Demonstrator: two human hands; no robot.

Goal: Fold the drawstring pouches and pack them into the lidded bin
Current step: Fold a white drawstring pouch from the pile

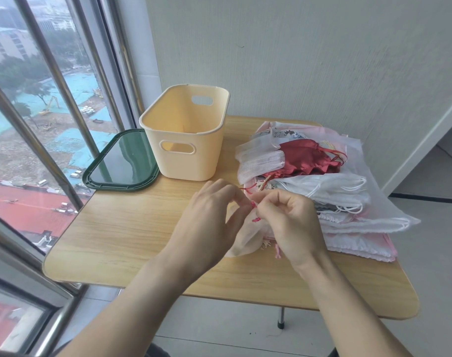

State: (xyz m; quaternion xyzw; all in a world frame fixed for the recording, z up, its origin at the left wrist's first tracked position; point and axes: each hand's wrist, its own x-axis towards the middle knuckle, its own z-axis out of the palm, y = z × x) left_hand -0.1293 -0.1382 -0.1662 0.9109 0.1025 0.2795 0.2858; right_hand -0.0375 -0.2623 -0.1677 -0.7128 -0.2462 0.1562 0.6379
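A small sheer peach pouch (248, 240) with a red drawstring lies on the wooden table (122, 235), mostly hidden under my hands. My left hand (209, 217) and my right hand (289, 222) both pinch the red drawstring at the pouch's top, fingertips nearly touching. A heap of drawstring pouches (330, 186), white, pink and dark red, sits to the right. The cream bin (186, 140) stands open behind my hands, and nothing shows inside it. Its dark green lid (122, 161) lies flat to the bin's left.
A window with metal bars (39, 130) runs along the table's left side. A wall stands behind the bin and the pile. The table's front edge (219, 297) is close to me, with tiled floor below.
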